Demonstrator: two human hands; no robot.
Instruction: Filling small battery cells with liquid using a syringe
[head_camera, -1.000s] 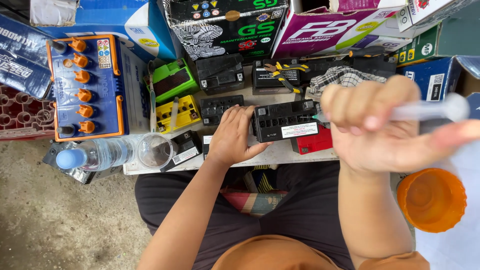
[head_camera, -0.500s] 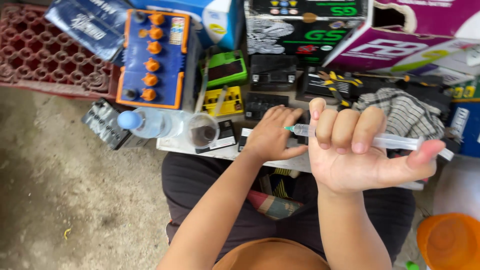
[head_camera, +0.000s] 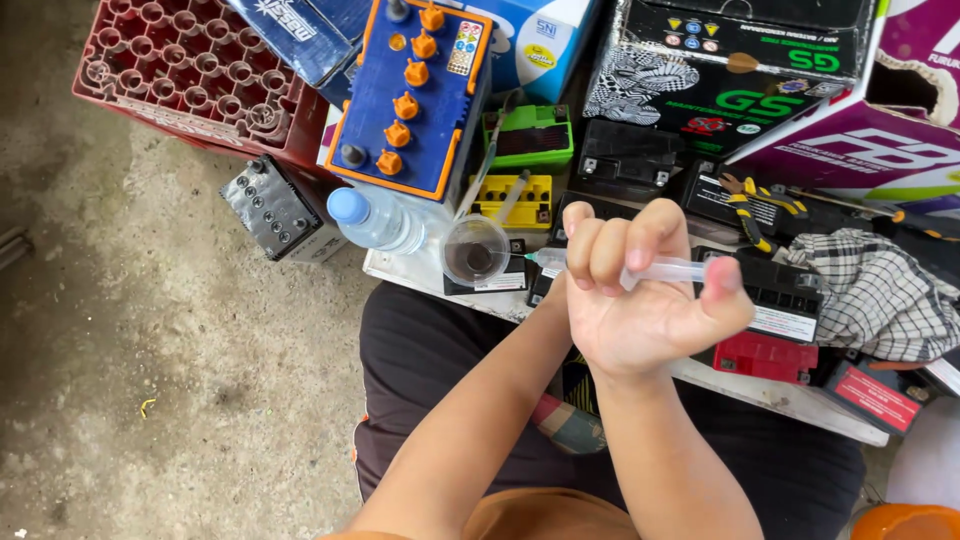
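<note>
A rough concrete floor (head_camera: 150, 330) fills the near left, and a low pale surface (head_camera: 790, 398) runs across the middle of the scene, crowded with small black batteries and backed by printed cartons. At far left stands a red plastic crate (head_camera: 190, 70). Beside it stands a large blue battery with orange caps (head_camera: 410, 95), with a grey battery (head_camera: 272, 208) on the floor just left of the surface.

The step in hand looks like dosing liquid with a syringe: the right hand (head_camera: 640, 300) is raised above the surface, fist turned palm-up toward the camera, its fingers (head_camera: 600, 245) curled tight around the barrel of a clear syringe (head_camera: 665, 268). The thumb (head_camera: 722, 280) rests at the plunger end on the right. The green needle end points left, toward a clear plastic cup (head_camera: 474, 249) with a little dark liquid at its bottom, standing just beside a water bottle with a blue cap (head_camera: 375, 220).

The left forearm (head_camera: 470, 420) reaches from the near edge up under the right hand; the left hand itself is hidden behind the right fist, so I cannot tell whether it is open or holding anything.

As a judgement, the next move calls for lowering the tip steadily either into the cup or into a filler hole of the black battery (head_camera: 790, 285) just right of the fist, with the thumb controlling the plunger gently so nothing spills on the red battery (head_camera: 765, 357) below or the checked cloth (head_camera: 875, 290) at right. Yellow-handled pliers (head_camera: 760, 200) lie farther back.
</note>
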